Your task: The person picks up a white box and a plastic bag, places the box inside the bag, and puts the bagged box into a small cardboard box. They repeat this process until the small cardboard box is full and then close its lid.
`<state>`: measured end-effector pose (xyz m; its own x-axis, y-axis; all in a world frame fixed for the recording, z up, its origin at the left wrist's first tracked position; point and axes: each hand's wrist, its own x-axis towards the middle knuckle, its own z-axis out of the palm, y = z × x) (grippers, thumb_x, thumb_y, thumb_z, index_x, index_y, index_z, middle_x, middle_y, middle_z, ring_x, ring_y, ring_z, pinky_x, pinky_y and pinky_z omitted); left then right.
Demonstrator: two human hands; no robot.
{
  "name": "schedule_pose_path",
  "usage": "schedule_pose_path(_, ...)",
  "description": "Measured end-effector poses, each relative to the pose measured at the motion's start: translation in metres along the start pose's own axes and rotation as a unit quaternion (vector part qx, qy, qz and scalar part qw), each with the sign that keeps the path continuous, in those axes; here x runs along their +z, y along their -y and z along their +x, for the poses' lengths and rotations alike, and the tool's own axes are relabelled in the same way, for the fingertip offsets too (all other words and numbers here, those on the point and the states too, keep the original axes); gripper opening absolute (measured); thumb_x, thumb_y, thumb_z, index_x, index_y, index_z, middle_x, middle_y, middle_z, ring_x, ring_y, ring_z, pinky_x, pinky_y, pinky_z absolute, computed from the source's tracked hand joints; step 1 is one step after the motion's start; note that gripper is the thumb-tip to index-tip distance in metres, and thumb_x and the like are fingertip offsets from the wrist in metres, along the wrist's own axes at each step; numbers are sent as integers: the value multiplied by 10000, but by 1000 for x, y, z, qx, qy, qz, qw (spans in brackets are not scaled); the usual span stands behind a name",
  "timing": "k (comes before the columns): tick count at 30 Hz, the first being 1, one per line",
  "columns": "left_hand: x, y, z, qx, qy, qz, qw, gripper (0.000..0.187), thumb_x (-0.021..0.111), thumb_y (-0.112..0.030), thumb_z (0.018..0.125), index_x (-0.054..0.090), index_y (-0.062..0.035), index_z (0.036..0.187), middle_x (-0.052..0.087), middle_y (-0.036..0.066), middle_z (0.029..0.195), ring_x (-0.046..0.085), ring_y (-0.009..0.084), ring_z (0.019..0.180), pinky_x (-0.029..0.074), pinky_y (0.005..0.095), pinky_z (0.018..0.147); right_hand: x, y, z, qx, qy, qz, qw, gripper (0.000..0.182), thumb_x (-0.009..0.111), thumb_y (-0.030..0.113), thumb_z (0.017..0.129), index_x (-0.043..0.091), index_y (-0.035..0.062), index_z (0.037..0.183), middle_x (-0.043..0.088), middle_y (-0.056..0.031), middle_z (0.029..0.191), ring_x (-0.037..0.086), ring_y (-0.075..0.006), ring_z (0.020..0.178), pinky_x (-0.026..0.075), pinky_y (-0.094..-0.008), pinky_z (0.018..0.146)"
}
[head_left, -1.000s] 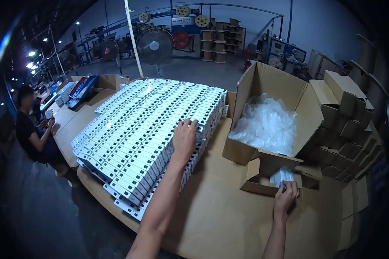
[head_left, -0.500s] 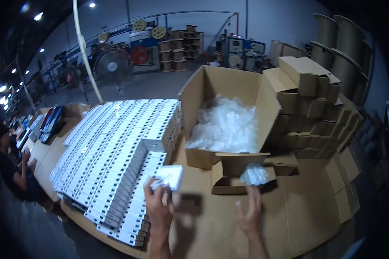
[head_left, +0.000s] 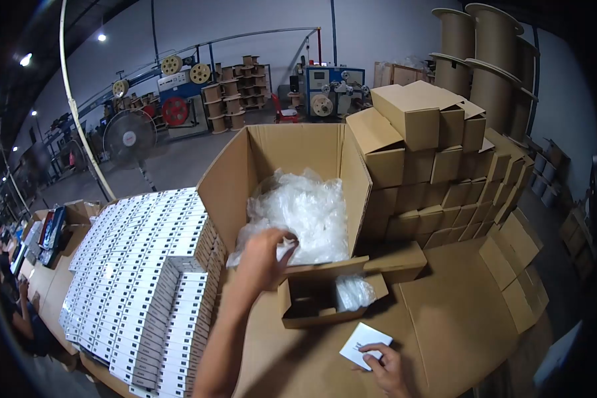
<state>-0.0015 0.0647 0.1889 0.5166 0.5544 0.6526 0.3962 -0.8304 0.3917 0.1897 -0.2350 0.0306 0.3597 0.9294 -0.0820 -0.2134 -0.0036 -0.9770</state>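
Observation:
My left hand (head_left: 265,257) is over the near edge of the large open carton, beside a heap of clear plastic bubble bags (head_left: 305,212). Its fingers are curved with a gap between thumb and forefinger, and nothing shows in them. Lower down, my right hand (head_left: 386,373) grips a flat white box (head_left: 365,345) with dark print on its face, just above the cardboard-covered table. Between my hands and the large carton stands a small open cardboard box (head_left: 305,321), with a bubble-wrapped item (head_left: 353,293) in its right part.
Stacked white boxes (head_left: 139,265) fill the left side of the table. The large carton (head_left: 222,182) stands at the back, with piled brown cartons (head_left: 418,166) to its right. A fan (head_left: 130,138) and cable machinery are beyond. Other people sit at the far left.
The white box has passed from my left hand to my right hand. My left hand has moved up to the large carton, and the camera view has turned right.

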Motion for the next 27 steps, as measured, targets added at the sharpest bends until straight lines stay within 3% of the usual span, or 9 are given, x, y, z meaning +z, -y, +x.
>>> schedule_pose_path(3, 34, 69, 89, 31, -12, 75, 997, 271, 791, -71, 806, 713, -71, 1065, 696, 124, 1110, 624, 339, 1091, 502, 422, 921, -28, 0, 3, -88, 20, -126, 988, 281, 626, -20, 956, 652, -19, 1236, 668, -92, 1191, 641, -129, 948, 575, -271, 827)
schedule_pose_path(7, 83, 129, 148, 67, 29, 191, 979, 320, 793, -136, 801, 722, -106, 1111, 664, 91, 1254, 577, 312, 1198, 483, 445, 989, -46, -3, 5, -70, -1, -69, 995, 280, 633, -30, 947, 650, -34, 1226, 658, -90, 1185, 631, -151, 1005, 540, -275, 858)
schedule_pose_path(10, 90, 148, 169, 51, 152, 288, 944, 316, 788, -187, 799, 739, -124, 1105, 693, 103, 1198, 602, 314, 1179, 466, 461, 1022, -52, -4, 9, -79, -10, -73, 994, 279, 639, -30, 943, 650, -34, 1222, 658, -97, 1170, 630, -155, 1006, 528, -272, 850)
schedule_pose_path(14, 79, 169, 183, 4, -39, 104, 994, 230, 732, -161, 849, 738, -37, 1042, 739, 190, 987, 689, 405, 892, 545, 428, 807, -46, 5, 12, -72, -20, -77, 994, 277, 636, -22, 944, 649, -30, 1221, 662, -87, 1117, 634, -145, 959, 522, -266, 827)
schedule_pose_path(17, 47, 144, 171, -135, -88, -3, 987, 237, 676, -186, 929, 700, 33, 1016, 732, 176, 856, 687, 332, 759, 518, 395, 728, -34, 14, 12, -73, -18, -92, 993, 281, 621, -25, 945, 648, -23, 1224, 657, -69, 1083, 625, -127, 927, 509, -258, 811)
schedule_pose_path(20, 23, 113, 124, -160, -100, -140, 972, 300, 581, -221, 1035, 686, 58, 998, 683, 51, 809, 623, 135, 726, 505, 313, 699, -10, 22, 13, -124, -7, -54, 991, 265, 620, -17, 948, 660, -15, 1210, 659, -40, 1065, 617, -110, 912, 495, -233, 749)
schedule_pose_path(21, 20, 101, 100, -170, -97, -177, 965, 344, 530, -237, 1073, 674, 56, 962, 635, 5, 792, 555, 91, 709, 477, 285, 659, -2, 36, 11, -70, -1, -94, 993, 234, 614, -11, 956, 674, -12, 1181, 660, -42, 1082, 622, -118, 942, 526, -232, 734)
schedule_pose_path(22, 17, 80, 72, -173, -109, -229, 952, 360, 530, -263, 1077, 683, 42, 962, 630, 9, 789, 537, 81, 720, 455, 271, 651, 9, 30, 11, -103, 0, -55, 993, 221, 665, 12, 941, 657, -45, 1154, 656, -157, 1125, 701, -241, 990, 569, -320, 849)
schedule_pose_path(27, 8, -40, -77, -183, -117, -239, 946, 222, 564, -131, 1032, 657, 71, 1019, 538, 72, 868, 521, 152, 823, 448, 294, 748, 69, 59, 18, -200, -9, -86, 976, 394, 827, 191, 863, 692, -20, 1167, 654, -134, 1097, 651, -171, 909, 548, -303, 784)
